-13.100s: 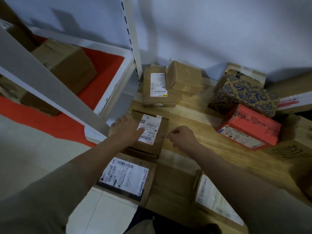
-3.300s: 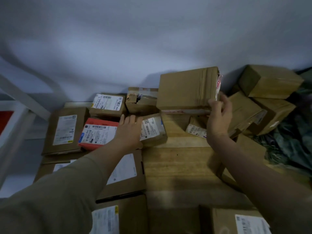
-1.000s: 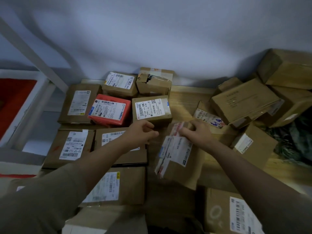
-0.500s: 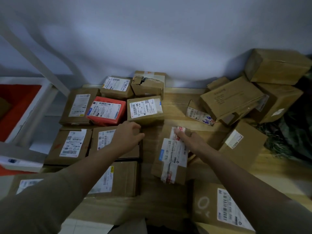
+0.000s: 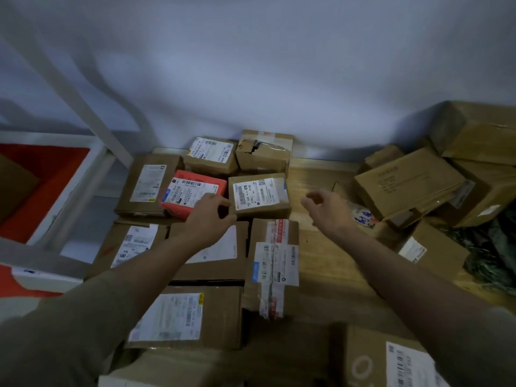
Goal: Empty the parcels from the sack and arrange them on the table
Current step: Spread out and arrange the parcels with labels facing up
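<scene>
We observe a wooden table (image 5: pixel 329 263) set against a pale wall (image 5: pixel 265 65), with parcels laid label-up in rows over its left half. The left hand (image 5: pixel 208 216) hangs over the middle of that block, fingers loosely curled with the thumb near the forefinger; its tips lie at the near left corner of the small brown parcel (image 5: pixel 259 195), though we cannot tell whether they touch it, and it grips nothing we can confirm. The right hand (image 5: pixel 328 209) hovers above bare wood to the right of that parcel, fingers relaxed and slightly bent, holding nothing. Just below and between the two hands lies the taped parcel (image 5: pixel 275 263), flat on the table, its white label crossed by red-and-white tape, its left edge close beside the neighbouring flat parcel (image 5: pixel 220 255) under the left forearm. In the row behind we record the red parcel (image 5: pixel 192 191) and a long brown parcel (image 5: pixel 148 185) at its left; at the wall stand a labelled box (image 5: pixel 210 156) and a torn box (image 5: pixel 264 155). A loose heap of cartons (image 5: pixel 410 182) occupies the right end of the table, beside dark green sack material (image 5: pixel 494 247). To the left stands a white shelf frame (image 5: pixel 69 174) with a red surface.
</scene>
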Demonstrator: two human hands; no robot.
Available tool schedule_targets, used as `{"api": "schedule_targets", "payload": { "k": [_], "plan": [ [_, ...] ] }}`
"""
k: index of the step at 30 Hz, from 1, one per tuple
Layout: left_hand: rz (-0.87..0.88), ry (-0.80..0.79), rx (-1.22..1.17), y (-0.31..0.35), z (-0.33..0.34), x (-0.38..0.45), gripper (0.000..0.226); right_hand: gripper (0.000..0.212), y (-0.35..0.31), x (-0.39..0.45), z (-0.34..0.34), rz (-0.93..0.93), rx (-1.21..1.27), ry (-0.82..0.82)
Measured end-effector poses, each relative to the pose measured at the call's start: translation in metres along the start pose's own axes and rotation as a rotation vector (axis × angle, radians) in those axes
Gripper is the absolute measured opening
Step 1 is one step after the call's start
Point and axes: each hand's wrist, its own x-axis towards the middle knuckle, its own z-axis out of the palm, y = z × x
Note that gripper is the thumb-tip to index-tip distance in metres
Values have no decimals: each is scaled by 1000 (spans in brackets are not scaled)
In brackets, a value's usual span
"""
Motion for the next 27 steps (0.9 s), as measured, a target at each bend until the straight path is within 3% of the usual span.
{"api": "schedule_targets", "payload": {
  "k": [3, 6, 12, 19, 23, 27],
  "plan": [
    [53, 0, -5, 6, -10, 25, 39, 49, -22, 35, 5, -85, -126, -21],
    [44, -16, -119, 11, -18, 49, 45, 64, -40, 66, 13, -31, -106, -15],
    [-78, -71, -535, 28, -37, 114, 46, 69, -57, 122, 29, 273, 227, -57],
    [-282, -230, -779, 28, -32, 183, 90, 77, -70, 159, 41, 435, 613, -41],
    [-248, -71, -784, 34, -28, 178, 64, 53, -69, 146, 34, 466, 780, 80],
    [-118, -11, -747, 27, -15, 164, 42, 18, -62, 122, 31, 351, 768, 195]
  ]
}}
